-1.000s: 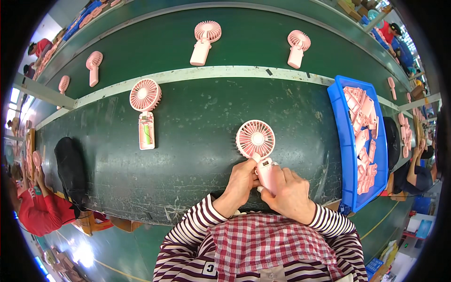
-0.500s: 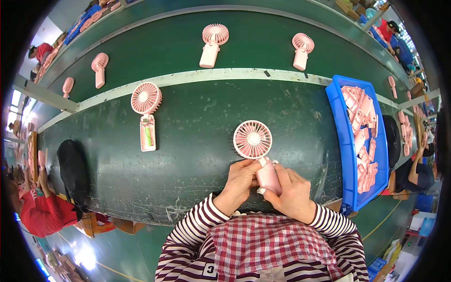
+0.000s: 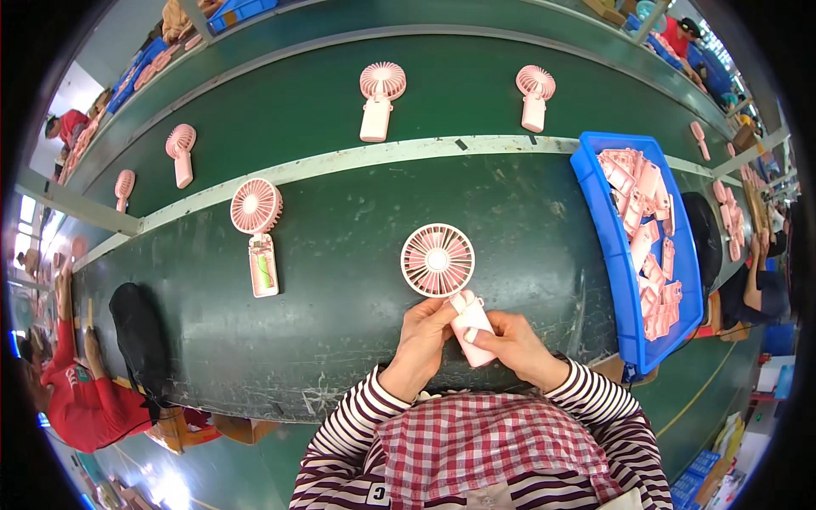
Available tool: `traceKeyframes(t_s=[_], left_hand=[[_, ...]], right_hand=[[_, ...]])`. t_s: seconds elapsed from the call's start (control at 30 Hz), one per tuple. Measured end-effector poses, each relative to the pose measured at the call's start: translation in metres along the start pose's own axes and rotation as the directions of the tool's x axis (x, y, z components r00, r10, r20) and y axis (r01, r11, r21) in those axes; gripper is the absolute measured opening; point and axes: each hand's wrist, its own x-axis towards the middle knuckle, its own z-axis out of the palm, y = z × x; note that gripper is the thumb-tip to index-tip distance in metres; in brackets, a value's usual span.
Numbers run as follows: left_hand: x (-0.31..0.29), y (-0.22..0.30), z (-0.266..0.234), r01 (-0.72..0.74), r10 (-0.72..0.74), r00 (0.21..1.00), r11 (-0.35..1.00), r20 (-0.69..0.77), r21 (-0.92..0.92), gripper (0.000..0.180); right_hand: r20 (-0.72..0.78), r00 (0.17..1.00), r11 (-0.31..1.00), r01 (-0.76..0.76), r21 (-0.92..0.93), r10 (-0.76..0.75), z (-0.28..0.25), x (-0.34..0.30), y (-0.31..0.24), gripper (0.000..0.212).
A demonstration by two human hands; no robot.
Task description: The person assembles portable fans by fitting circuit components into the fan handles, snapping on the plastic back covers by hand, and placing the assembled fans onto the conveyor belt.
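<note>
Between my two hands, close in front of my body, is a pink handheld fan (image 3: 437,260), its round grille pointing away from me and its handle toward me. My left hand (image 3: 422,338) grips the handle near the neck from the left. On the right side, my right hand (image 3: 515,342) holds the lower handle, its thumb lying across the smooth pink surface. To the left on the bench lies a second handheld fan (image 3: 256,206); its handle is uncovered and shows a green part and wiring inside.
At the right stands a blue bin (image 3: 631,340) full of loose pink casing pieces (image 3: 653,246). Beyond a pale rail (image 3: 340,161), several pink fans lie on a green belt (image 3: 280,102). A black padded object (image 3: 140,340) is at the left, near a co-worker in red (image 3: 93,408).
The handle has turned so its broad face shows, and my right thumb now lies across it. The view has shifted slightly, and the left co-worker's arm has reached farther out.
</note>
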Motion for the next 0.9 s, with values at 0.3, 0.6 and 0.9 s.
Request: traceKeyframes(t_s=[0.3, 0.6, 0.9], left_hand=[[0.001, -0.002, -0.002, -0.042, 0.043, 0.997, 0.999, 0.069, -0.016, 0.023], [0.000, -0.009, -0.002, -0.074, 0.091, 0.985, 0.990, 0.145, -0.118, 0.025], [0.000, -0.004, -0.006, -0.115, 0.129, 0.981, 0.988, 0.145, -0.100, 0.026]], right_hand=[[-0.007, 0.999, 0.996, 0.038, -0.081, -0.039, 0.001, -0.002, -0.003, 0.027], [-0.011, 0.999, 0.992, -0.030, 0.121, 0.032, 0.013, 0.000, -0.016, 0.025], [-0.043, 0.998, 0.997, 0.035, -0.068, -0.038, 0.015, 0.006, -0.017, 0.022]])
